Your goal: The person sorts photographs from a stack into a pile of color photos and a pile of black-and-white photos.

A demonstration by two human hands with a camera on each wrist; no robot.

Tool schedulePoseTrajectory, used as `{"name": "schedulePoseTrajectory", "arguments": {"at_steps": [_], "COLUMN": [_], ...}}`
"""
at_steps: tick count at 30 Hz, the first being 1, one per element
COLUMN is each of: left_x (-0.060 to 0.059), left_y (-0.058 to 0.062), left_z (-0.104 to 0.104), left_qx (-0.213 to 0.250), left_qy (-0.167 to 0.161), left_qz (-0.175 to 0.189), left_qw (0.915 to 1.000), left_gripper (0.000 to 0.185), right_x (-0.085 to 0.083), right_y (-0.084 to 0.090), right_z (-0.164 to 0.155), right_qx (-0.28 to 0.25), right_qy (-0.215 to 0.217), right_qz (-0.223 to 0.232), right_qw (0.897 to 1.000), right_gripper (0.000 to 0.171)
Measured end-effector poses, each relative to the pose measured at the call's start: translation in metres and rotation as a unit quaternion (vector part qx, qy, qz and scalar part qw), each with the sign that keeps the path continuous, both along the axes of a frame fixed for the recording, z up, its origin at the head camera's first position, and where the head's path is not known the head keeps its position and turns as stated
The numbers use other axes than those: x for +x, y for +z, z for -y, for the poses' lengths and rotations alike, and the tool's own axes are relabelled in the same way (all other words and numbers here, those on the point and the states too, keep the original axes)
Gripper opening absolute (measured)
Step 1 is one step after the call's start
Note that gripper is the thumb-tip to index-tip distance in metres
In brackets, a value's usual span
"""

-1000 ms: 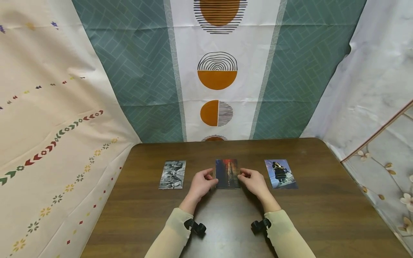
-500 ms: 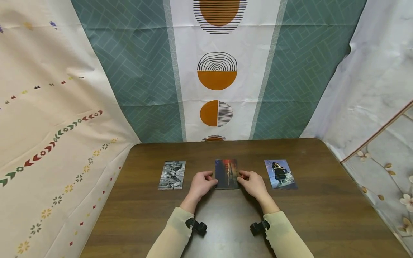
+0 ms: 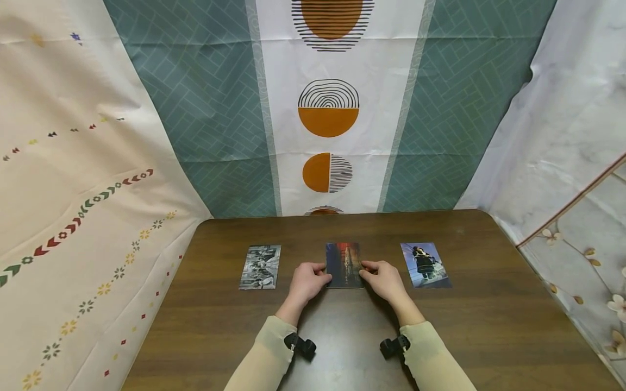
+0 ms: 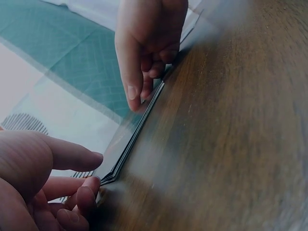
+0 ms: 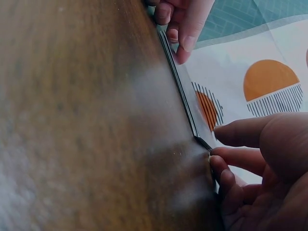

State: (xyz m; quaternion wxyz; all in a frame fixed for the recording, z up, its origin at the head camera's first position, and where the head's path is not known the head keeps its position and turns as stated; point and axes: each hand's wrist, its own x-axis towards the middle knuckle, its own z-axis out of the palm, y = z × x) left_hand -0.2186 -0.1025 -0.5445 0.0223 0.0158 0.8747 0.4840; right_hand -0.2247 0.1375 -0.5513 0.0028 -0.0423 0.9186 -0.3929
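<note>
Both hands, left (image 3: 305, 281) and right (image 3: 386, 279), pinch the thin photo stack (image 3: 344, 264) (glossy, rectangular) by its side edges on the wood-grain surface (image 3: 489, 326).

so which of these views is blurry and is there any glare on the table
Head view: sharp, wide-angle bend at the edges, a soft sheen on the table near the sleeves. Left wrist view: dim, table hazy, only the photo stack edge and fingers fairly crisp. Right wrist view: near table smeared, stack edge clearer.
</note>
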Motion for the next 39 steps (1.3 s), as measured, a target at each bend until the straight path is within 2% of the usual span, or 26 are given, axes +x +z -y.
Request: {"name": "schedulePoseTrajectory", "arguments": {"at_steps": [12,20,29,39], "left_x": [0.001,0.0007,0.0006,-0.0006], "left_y": [0.0026,0.0031,0.0011,0.0016], "left_z": [-0.0002,0.0007,0.001,0.0007], "left_qx": [-0.013,0.011,0.015,0.023], "left_qy": [-0.005,0.005,0.009,0.011], "left_qz": [-0.002,0.007,0.013,0.022], "left_qw": [0.9999,0.9999,0.9998,0.9994], "left_gripper": [0.041,0.039,0.041,0.046], "right_x": [0.0024,0.0015,0.002,0.0027], "right_y": [0.0057,0.0064,0.0067,0.007], "right_z": [0.0025,0.0036,0.0051,0.0057], "right_qx": [-0.007,-0.022,-0.072,-0.098], "right_qy": [0.001,0.004,0.004,0.004], "right_qz": [0.004,0.004,0.025,0.026], "right_qw": [1.0,1.0,0.997,0.995], "right_gripper": [0.038,0.038,0.044,0.047]}}
